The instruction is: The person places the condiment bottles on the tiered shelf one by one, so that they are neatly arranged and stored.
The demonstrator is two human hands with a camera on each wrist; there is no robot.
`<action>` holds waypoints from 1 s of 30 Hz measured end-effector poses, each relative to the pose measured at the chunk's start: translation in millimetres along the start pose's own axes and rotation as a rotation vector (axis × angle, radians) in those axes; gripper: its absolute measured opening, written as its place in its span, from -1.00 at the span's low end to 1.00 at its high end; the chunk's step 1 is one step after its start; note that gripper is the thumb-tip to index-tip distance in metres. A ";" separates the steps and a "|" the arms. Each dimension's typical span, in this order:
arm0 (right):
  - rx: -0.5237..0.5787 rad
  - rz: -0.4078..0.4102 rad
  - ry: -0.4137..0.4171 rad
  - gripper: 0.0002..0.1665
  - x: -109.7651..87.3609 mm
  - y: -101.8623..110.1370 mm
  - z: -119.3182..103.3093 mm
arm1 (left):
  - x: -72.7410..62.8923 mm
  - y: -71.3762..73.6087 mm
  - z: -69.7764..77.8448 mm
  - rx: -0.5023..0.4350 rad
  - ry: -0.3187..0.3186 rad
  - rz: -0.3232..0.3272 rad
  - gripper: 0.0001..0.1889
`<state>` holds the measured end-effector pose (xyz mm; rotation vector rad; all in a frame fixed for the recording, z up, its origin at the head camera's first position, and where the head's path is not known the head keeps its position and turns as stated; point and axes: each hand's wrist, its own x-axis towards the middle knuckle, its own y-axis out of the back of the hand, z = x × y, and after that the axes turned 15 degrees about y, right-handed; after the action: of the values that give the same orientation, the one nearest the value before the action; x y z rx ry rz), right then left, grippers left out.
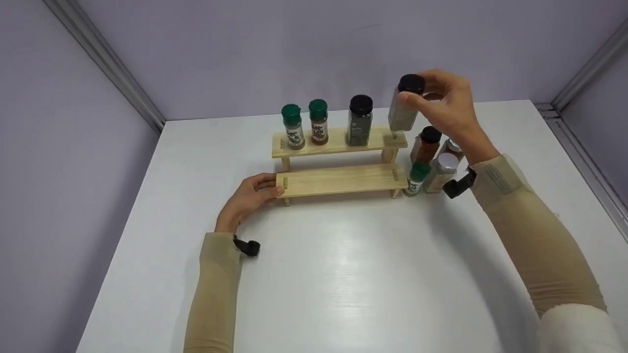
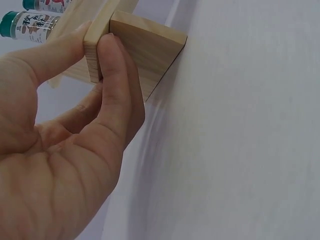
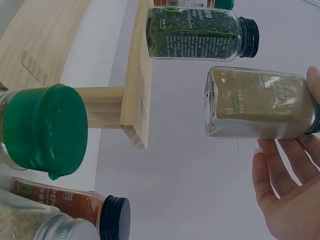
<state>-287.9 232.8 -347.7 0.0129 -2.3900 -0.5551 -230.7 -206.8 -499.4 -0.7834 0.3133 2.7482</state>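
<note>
My right hand (image 1: 449, 105) grips a glass spice jar (image 3: 260, 102) of pale brown powder near its black cap. In the right wrist view a gap shows between this jar and the upper board of the wooden two-tier rack (image 1: 338, 181). With thumb on top and fingers beneath, my left hand (image 2: 75, 125) pinches the left end of the lower board. Along the upper board stand two small green-capped spice jars (image 1: 294, 132) (image 1: 319, 125) at the left and a black-capped jar of dried green herbs (image 1: 359, 125) right of the middle.
Right of the rack several jars stand close together: a green-capped one (image 1: 417, 176), a black-capped one with red-orange powder (image 1: 425, 144), a pale-lidded one (image 1: 441, 174) and another partly hidden behind my wrist. The white table (image 1: 333, 269) meets a pale wall (image 1: 274, 59) behind.
</note>
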 end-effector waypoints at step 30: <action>0.015 -0.050 -0.050 -0.54 -12.4 -37.3 22.3 | 3.2 2.1 -1.2 0.006 -0.012 -0.007 -0.37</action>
<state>-297.1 209.4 -385.2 0.0663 -2.4482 -0.5672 -233.5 -208.5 -501.9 -0.7651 0.3155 2.7433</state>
